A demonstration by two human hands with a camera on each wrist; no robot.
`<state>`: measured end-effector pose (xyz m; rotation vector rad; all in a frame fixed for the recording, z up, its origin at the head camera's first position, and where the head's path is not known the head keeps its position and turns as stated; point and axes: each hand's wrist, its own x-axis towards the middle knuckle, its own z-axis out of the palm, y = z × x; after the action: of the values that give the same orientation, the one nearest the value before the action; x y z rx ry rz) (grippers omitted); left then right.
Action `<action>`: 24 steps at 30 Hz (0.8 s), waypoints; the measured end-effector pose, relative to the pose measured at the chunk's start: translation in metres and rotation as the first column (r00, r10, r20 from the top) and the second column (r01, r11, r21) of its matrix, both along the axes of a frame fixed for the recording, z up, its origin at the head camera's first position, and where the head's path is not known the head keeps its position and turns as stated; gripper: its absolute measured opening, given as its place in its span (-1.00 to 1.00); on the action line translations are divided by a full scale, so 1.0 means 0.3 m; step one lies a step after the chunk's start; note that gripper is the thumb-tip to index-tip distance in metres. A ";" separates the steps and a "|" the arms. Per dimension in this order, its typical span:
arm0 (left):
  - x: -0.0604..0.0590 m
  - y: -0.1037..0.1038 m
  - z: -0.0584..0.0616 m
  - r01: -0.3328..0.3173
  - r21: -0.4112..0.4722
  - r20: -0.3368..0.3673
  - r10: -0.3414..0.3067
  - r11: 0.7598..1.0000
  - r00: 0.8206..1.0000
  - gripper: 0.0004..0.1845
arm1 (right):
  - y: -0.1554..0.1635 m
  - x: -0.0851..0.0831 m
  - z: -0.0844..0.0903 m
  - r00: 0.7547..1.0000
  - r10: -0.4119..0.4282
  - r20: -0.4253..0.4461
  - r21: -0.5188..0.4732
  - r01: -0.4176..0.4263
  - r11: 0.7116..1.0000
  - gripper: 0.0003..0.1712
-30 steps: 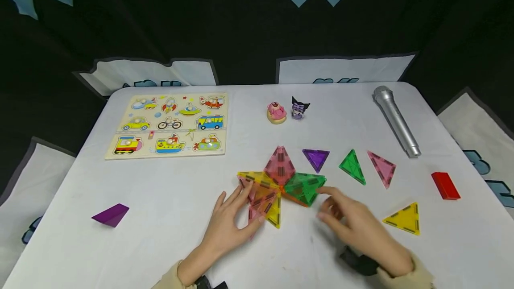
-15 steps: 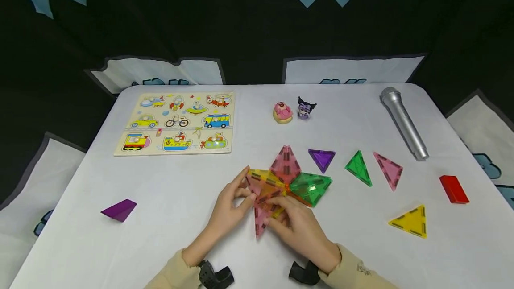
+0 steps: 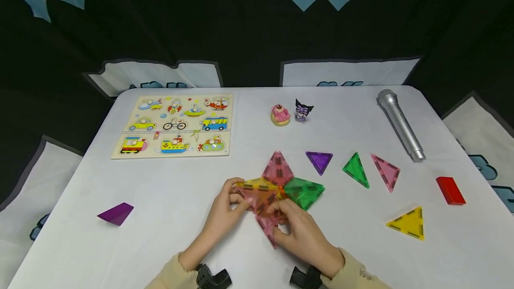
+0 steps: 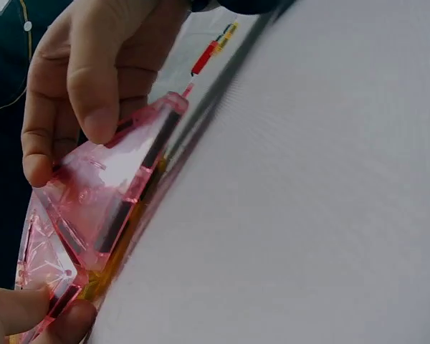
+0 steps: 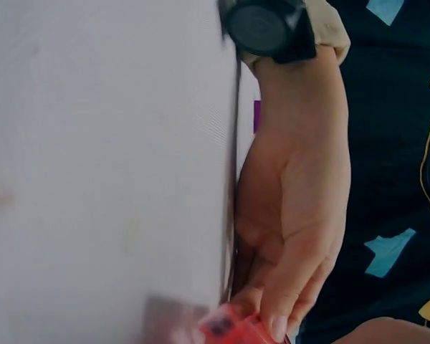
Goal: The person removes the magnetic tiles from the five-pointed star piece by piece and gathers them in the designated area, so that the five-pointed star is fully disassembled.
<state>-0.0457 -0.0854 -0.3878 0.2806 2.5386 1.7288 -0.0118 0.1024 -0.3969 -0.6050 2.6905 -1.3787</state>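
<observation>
Translucent magnetic tiles form a star-like cluster in mid-table: a pink wing at the back, a green wing to the right, and pink over yellow at the left and front. With thumb and fingers, my left hand grips the left pink tile. My right hand pinches the front pink tile, whose tip points toward me. Its fingers cover part of the join. Yellow shows beneath the pink tiles in the left wrist view.
Loose tiles lie to the right: purple, green, pink and yellow. A red block and silver microphone are farther right. A puzzle board, two figurines and a purple piece also lie there.
My right hand has left the green wing and come left to pinch the front pink tile. That tile's tip has swung to the right. My left fingers now curl round the left pink tile.
</observation>
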 end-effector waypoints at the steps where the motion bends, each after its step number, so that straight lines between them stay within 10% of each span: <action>1: 0.001 0.001 0.000 -0.004 0.007 0.008 0.004 1.000 1.000 -0.56 | 0.003 0.000 0.000 1.000 0.003 -0.004 -0.005 -0.003 1.000 -0.57; 15: -0.025 -0.015 -0.124 -0.004 0.049 -0.021 0.005 0.999 1.000 -0.52 | 0.073 0.010 0.039 0.988 0.144 0.047 -0.127 -0.137 0.982 -0.56; 24: -0.021 -0.038 -0.123 -0.014 0.068 0.025 0.012 0.998 1.000 -0.53 | 0.367 0.009 0.067 0.986 -0.157 -0.051 -0.078 0.152 0.985 -0.62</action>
<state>-0.0519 -0.0968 -0.4245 0.2448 2.4734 1.8147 -0.0092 0.2125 -0.3769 -0.4558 2.7948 -1.5266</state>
